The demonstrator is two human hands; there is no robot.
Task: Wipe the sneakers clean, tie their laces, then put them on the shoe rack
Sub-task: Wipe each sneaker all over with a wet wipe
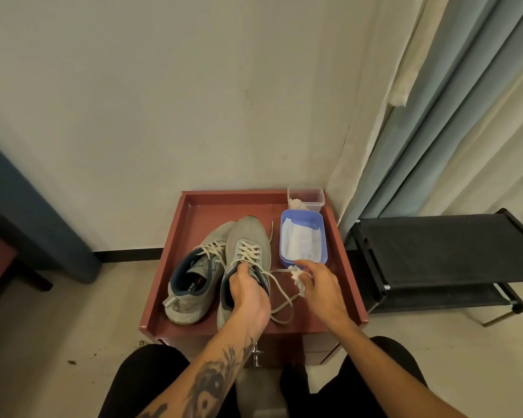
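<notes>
The grey mesh sneakers [224,236] with cream laces stand close together on the red-brown rimmed table [218,206], toes toward the wall, the right one lying a little over the left one. My left hand [248,294] grasps the right sneaker [249,233] at its collar, with the fingers curled into the opening. My right hand [317,285] pinches a crumpled white wipe [298,276] just beside the blue plastic tub [302,211] of folded wipes.

I judge that the step in hand is the wiping. To do it well, I would hold the shoe firm by the collar, tilt it toward me, and rub from toe to heel, then along the sole edge. The loose laces [280,292] lie untied across the table, so I should hold them out of the wipe's path.

The mesh looks dull and worn, and the heel of the left sneaker [191,285] seems soiled. The black shoe rack [435,245] stands at the right of the table.
</notes>
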